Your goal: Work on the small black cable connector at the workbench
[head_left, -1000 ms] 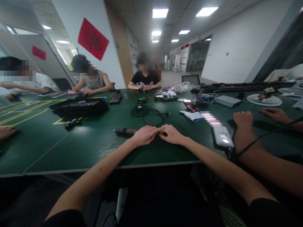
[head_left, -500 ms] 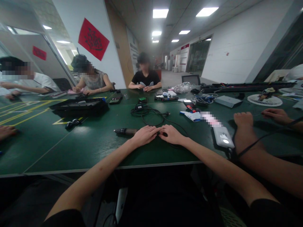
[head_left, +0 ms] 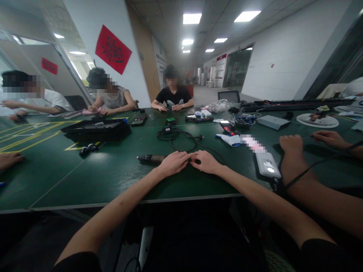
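Note:
A dark electric screwdriver [head_left: 150, 158] lies on the green table, its tip pointing left. My left hand [head_left: 175, 163] rests over its body with the fingers closed round it, hiding the middle of the tool. At the cord end, my right hand [head_left: 206, 161] is closed with thumb and fingertips pinching the tool's tail. The fingertips of both hands meet there. Behind them a black power cord [head_left: 184, 138] lies in loose coils, its plug to the right.
A black tray [head_left: 96, 128] stands to the left, with small black parts [head_left: 88, 149] before it. A white power bank [head_left: 267, 165] lies at right beside a neighbour's hand [head_left: 290, 145]. Blue-white packet [head_left: 231, 140] and fan-like white disc [head_left: 317, 120] are farther back. Several people sit around.
Both my hands stay in place on the electric screwdriver. The person across the table has moved their hands apart and down toward the table. My view has shifted very slightly.

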Available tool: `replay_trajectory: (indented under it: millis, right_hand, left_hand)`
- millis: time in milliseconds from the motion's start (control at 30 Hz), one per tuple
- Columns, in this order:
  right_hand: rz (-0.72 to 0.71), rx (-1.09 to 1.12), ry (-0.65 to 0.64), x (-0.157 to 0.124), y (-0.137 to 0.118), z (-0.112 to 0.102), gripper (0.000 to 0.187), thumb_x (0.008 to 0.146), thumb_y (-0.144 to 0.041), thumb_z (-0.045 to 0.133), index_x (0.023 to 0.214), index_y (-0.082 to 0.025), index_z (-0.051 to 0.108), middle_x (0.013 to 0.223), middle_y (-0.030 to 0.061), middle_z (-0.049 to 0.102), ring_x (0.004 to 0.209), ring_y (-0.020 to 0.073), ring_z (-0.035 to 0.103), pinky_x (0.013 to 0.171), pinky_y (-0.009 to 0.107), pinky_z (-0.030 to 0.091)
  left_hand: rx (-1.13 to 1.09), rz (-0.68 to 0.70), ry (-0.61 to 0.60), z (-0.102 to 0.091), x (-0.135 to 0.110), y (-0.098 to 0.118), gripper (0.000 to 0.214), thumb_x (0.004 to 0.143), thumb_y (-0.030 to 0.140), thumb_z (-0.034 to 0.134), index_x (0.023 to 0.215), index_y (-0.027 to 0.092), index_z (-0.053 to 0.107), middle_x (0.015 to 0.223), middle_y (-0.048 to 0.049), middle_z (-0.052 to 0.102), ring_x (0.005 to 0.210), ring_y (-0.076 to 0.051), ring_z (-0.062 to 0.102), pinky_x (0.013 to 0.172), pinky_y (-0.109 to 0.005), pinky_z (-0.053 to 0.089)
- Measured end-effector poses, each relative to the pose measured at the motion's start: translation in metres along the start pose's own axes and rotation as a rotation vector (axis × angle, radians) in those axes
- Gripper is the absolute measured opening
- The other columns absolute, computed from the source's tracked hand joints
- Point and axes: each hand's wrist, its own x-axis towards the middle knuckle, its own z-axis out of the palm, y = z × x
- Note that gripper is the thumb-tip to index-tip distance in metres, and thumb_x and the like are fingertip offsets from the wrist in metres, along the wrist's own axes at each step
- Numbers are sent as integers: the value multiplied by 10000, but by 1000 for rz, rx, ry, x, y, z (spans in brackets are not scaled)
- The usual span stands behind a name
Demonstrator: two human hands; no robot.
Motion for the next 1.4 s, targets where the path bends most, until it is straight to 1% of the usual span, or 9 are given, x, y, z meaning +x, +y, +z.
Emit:
replay_trajectory:
  millis: [133, 233, 433, 567, 767, 933, 1100, 1233, 1400]
  right_hand:
    - [6, 7, -3, 0, 0, 0, 140, 983, -310, 681, 920, -194, 730, 1026, 72, 722, 956, 213, 624, 888, 349, 442]
    - [5, 9, -2, 0, 0, 0, 145, 984, -306, 678, 906, -191, 720, 1026, 69, 719, 965, 214, 621, 895, 349, 442]
    - [2, 18, -13, 0, -1, -2, 147, 984, -303, 674, 901, -192, 723, 1033, 75, 717, 973, 220, 615, 887, 351, 438]
    - [8, 11, -3, 0, 0, -1, 164, 980, -305, 679, 867, -189, 705, 997, 72, 708, 952, 218, 614, 875, 348, 438]
    - [-4, 12, 1, 0, 0, 0, 147, 976, -293, 683, 874, -191, 711, 1004, 69, 705, 957, 216, 609, 882, 349, 440]
    - [2, 13, -1, 0, 1, 1, 148, 974, -285, 685, 867, -184, 696, 975, 67, 696, 934, 212, 604, 861, 346, 438]
    - [-8, 16, -7, 1, 1, 0, 143, 974, -286, 687, 874, -186, 707, 1002, 73, 701, 945, 216, 602, 861, 350, 436]
    - [-6, 13, -5, 0, 1, 0, 165, 976, -300, 687, 861, -183, 695, 978, 71, 696, 930, 211, 601, 852, 341, 436]
    - [-6, 11, 2, 0, 1, 1, 131, 979, -295, 683, 905, -191, 711, 1005, 69, 699, 954, 216, 602, 879, 350, 436]
  left_hand:
    - [-12, 21, -4, -2, -1, 1, 596, 1043, 282, 472, 1611, 239, 297, 1224, -95, 645, 1090, -236, 641, 967, -383, 492]
    - [-5, 27, -9, -1, -1, 0, 575, 1053, 257, 445, 1610, 239, 303, 1210, -91, 652, 1077, -230, 643, 968, -380, 488]
    - [-14, 5, -3, -1, -1, -1, 576, 1062, 301, 456, 1614, 244, 301, 1229, -93, 652, 1087, -229, 646, 962, -376, 493]
    - [-27, 38, -19, -1, -2, -1, 591, 1048, 258, 460, 1617, 245, 300, 1255, -92, 658, 1115, -233, 642, 990, -385, 488]
    - [-16, 18, -8, 1, -1, -2, 585, 1066, 309, 468, 1622, 244, 293, 1212, -83, 667, 1088, -230, 652, 970, -383, 496]
    - [-23, 50, -14, -1, -1, -3, 598, 1048, 253, 468, 1620, 240, 292, 1250, -88, 657, 1120, -231, 642, 993, -382, 491]
    - [-17, 27, -12, -1, -1, -3, 573, 1058, 300, 471, 1607, 236, 317, 1225, -94, 653, 1084, -234, 647, 969, -388, 504]
    - [-45, 48, -3, -2, -1, -2, 588, 1038, 248, 474, 1606, 239, 321, 1273, -97, 643, 1132, -233, 634, 997, -382, 503]
    - [-49, 30, 14, -2, 0, -2, 551, 1062, 272, 447, 1601, 244, 335, 1207, -87, 653, 1137, -240, 618, 1009, -396, 509]
